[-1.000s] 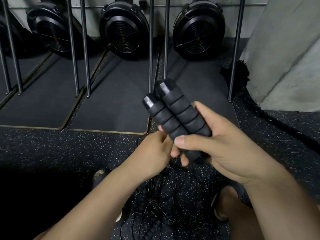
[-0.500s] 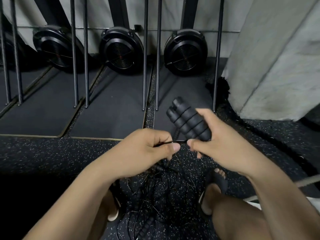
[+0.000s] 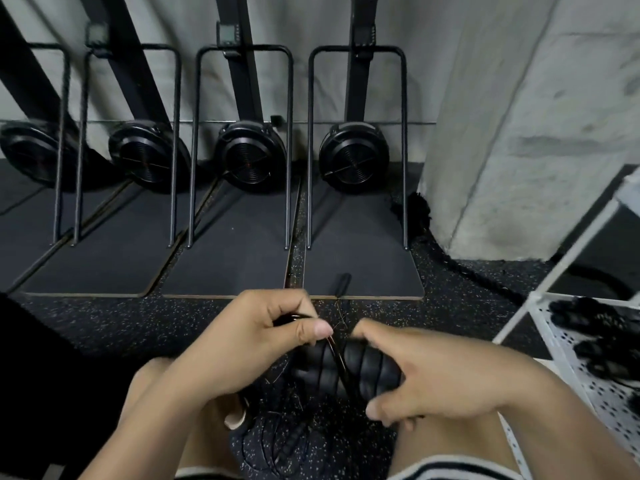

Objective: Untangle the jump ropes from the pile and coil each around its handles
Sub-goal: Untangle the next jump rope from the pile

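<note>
My right hand (image 3: 429, 379) grips two black ribbed foam jump-rope handles (image 3: 341, 370) held side by side, lying nearly level in front of me. My left hand (image 3: 256, 344) pinches the thin black rope (image 3: 337, 358) between thumb and forefinger, and the rope crosses over the handles. Below my hands, between my legs, a tangled pile of black ropes (image 3: 287, 445) with another ribbed handle lies on the speckled floor. One more black handle (image 3: 343, 282) lies on the mat edge beyond my hands.
A white perforated metal rack (image 3: 568, 344) at the right holds coiled black ropes (image 3: 588, 317). A concrete pillar (image 3: 519, 133) rises at the right. Rowing machines (image 3: 249, 154) stand upright on dark mats along the back wall. A thick battle rope (image 3: 460, 268) lies by the pillar.
My right hand brought the handles down from tilted upright to nearly level and nearer my lap. My left hand drew the rope across them. The view tilted up.
</note>
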Tool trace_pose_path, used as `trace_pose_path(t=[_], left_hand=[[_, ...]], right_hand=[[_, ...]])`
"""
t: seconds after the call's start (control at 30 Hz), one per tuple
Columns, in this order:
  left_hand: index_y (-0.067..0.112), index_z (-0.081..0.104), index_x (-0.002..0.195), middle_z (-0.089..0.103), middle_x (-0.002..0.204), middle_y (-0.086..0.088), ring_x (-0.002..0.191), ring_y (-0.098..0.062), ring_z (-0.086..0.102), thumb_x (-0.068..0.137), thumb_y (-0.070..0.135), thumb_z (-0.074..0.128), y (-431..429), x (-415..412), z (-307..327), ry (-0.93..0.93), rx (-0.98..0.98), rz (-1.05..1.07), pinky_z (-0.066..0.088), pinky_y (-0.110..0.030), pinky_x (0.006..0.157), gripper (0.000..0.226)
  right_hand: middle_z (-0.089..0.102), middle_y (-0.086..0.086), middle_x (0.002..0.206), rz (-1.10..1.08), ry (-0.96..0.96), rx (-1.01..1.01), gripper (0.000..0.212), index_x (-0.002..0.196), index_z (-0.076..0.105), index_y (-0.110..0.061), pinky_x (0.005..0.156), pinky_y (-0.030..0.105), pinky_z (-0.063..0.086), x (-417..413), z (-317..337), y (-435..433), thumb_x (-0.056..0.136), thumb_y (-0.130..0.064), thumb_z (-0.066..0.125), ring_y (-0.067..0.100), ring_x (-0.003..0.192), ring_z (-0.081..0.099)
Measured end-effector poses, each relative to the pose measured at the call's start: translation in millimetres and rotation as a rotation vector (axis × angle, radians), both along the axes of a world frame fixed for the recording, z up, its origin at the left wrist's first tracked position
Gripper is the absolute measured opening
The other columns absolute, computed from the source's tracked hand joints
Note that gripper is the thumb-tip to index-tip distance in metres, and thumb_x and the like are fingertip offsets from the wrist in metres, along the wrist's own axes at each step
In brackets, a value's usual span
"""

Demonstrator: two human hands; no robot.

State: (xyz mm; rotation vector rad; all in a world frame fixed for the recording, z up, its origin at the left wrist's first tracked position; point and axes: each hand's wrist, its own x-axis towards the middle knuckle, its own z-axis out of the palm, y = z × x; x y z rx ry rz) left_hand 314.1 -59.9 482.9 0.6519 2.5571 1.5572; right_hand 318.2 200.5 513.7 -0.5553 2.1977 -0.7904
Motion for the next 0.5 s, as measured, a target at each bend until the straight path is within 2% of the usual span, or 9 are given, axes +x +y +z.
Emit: trace_pose_path(t=[0.03, 0.1, 0.17, 0.2, 0.27, 0.33, 0.37, 0.43, 0.5], left_hand=[[0.023, 0.07, 0.077, 0.065, 0.071, 0.007, 0.068, -0.003, 0.056, 0.088, 0.046, 0.076, 2, 12, 1, -0.001, 0.028, 0.0, 0.044, -0.018, 0.066, 0.026], [0.022, 0.07, 0.075, 0.061, 0.07, 0.008, 0.067, -0.004, 0.052, 0.087, 0.042, 0.084, 2, 30, 2, -0.024, 0.067, -0.022, 0.042, -0.018, 0.065, 0.027], [0.023, 0.07, 0.073, 0.059, 0.069, 0.007, 0.066, -0.005, 0.05, 0.083, 0.04, 0.088, -1, 41, 0, -0.069, 0.114, -0.06, 0.041, -0.017, 0.064, 0.027], [0.023, 0.069, 0.072, 0.059, 0.069, 0.008, 0.064, -0.004, 0.049, 0.082, 0.04, 0.086, -2, 48, 1, -0.1, 0.172, -0.09, 0.041, -0.016, 0.063, 0.025], [0.021, 0.066, 0.072, 0.057, 0.068, 0.007, 0.06, -0.003, 0.047, 0.084, 0.038, 0.085, 0, 62, 0, -0.186, 0.309, -0.127, 0.04, -0.014, 0.059, 0.028], [0.019, 0.062, 0.07, 0.055, 0.063, 0.007, 0.054, -0.003, 0.047, 0.093, 0.022, 0.073, 10, 77, -2, -0.265, 0.408, -0.078, 0.041, -0.014, 0.052, 0.026], [0.021, 0.063, 0.067, 0.058, 0.059, 0.01, 0.051, -0.002, 0.051, 0.094, 0.01, 0.065, 17, 86, -4, -0.282, 0.414, -0.03, 0.044, -0.014, 0.051, 0.029], [0.021, 0.07, 0.06, 0.066, 0.057, 0.007, 0.054, -0.004, 0.06, 0.095, 0.002, 0.055, 33, 103, -13, -0.235, 0.369, 0.087, 0.051, -0.019, 0.058, 0.042], [0.019, 0.066, 0.062, 0.064, 0.064, -0.006, 0.063, -0.017, 0.058, 0.101, 0.015, 0.057, 46, 115, -26, -0.182, 0.374, 0.132, 0.048, -0.031, 0.064, 0.041]], right_hand=[[0.078, -0.012, 0.092, 0.024, 0.048, 0.053, 0.042, 0.111, 0.043, -0.041, 0.085, 0.047, 0.062, 16, 3, -2, 0.092, -0.033, 0.081, 0.012, 0.082, 0.077], [0.073, -0.028, 0.083, 0.032, 0.158, 0.094, 0.045, 0.113, 0.042, -0.039, 0.087, 0.024, 0.057, 49, 12, -9, 0.09, -0.043, 0.081, -0.007, 0.075, 0.07], [0.071, -0.028, 0.073, 0.022, 0.097, -0.016, 0.039, 0.107, 0.047, -0.029, 0.076, 0.017, 0.055, 77, 17, -14, 0.093, -0.03, 0.083, -0.003, 0.074, 0.072], [0.074, -0.022, 0.073, 0.022, 0.07, -0.059, 0.037, 0.105, 0.048, -0.025, 0.074, 0.021, 0.057, 87, 20, -13, 0.094, -0.023, 0.083, 0.006, 0.08, 0.077], [0.079, -0.007, 0.078, 0.006, 0.06, -0.149, 0.036, 0.112, 0.052, -0.017, 0.082, 0.037, 0.061, 102, 25, -9, 0.094, -0.013, 0.083, 0.025, 0.083, 0.08], [0.082, 0.006, 0.089, -0.025, 0.064, -0.258, 0.045, 0.126, 0.053, -0.015, 0.092, 0.053, 0.061, 110, 24, -3, 0.092, -0.013, 0.084, 0.03, 0.077, 0.078], [0.081, 0.011, 0.095, -0.047, 0.057, -0.319, 0.048, 0.127, 0.054, -0.018, 0.091, 0.057, 0.06, 112, 20, 1, 0.09, -0.016, 0.085, 0.032, 0.078, 0.076], [0.079, 0.019, 0.106, -0.111, 0.028, -0.47, 0.048, 0.125, 0.055, -0.019, 0.082, 0.055, 0.057, 116, 9, 5, 0.088, -0.019, 0.086, 0.037, 0.08, 0.071], [0.076, 0.025, 0.114, -0.199, -0.009, -0.66, 0.048, 0.124, 0.052, -0.011, 0.071, 0.046, 0.058, 120, -3, 5, 0.09, -0.008, 0.085, 0.041, 0.082, 0.068]])
